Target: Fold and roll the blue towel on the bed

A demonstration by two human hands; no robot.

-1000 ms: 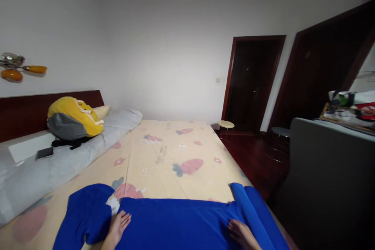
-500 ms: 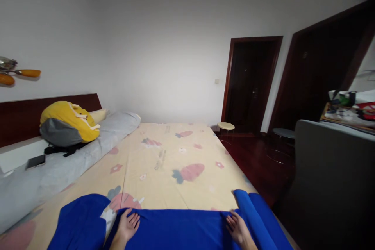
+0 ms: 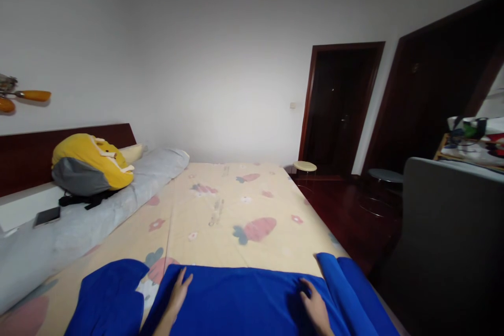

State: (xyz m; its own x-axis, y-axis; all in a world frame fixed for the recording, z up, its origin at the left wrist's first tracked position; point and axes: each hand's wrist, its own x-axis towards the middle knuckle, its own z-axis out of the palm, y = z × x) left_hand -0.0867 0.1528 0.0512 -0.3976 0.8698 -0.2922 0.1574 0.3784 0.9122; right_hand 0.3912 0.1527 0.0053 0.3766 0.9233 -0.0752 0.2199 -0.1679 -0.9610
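A blue cloth garment (image 3: pixel 240 304) is spread along the near edge of the bed, its far edge running almost straight. Near that garment's upper left corner, my left hand (image 3: pixel 179 294) rests with fingers apart, gripping nothing. Over the right part of the same cloth, my right hand (image 3: pixel 315 305) is loosely curved, with a gap between thumb and fingers. To the left lies another blue cloth part (image 3: pixel 110 294) with a notched edge. Two long blue folded strips (image 3: pixel 348 289) lie side by side at the right; whether these parts are all joined is unclear.
A patterned bedsheet (image 3: pixel 220 244) covers the bed. A yellow and grey backpack (image 3: pixel 92 165) and a dark phone-like device (image 3: pixel 48 216) lie on the grey bedding at left. Right of the bed are a round cream stool (image 3: pixel 304 166), a dark stool (image 3: pixel 384 175) and a grey panel (image 3: pixel 449 220).
The palms have turned from facing up to facing down. The cloth's far edge has moved farther up the bed and lies flatter. The view has shifted slightly.
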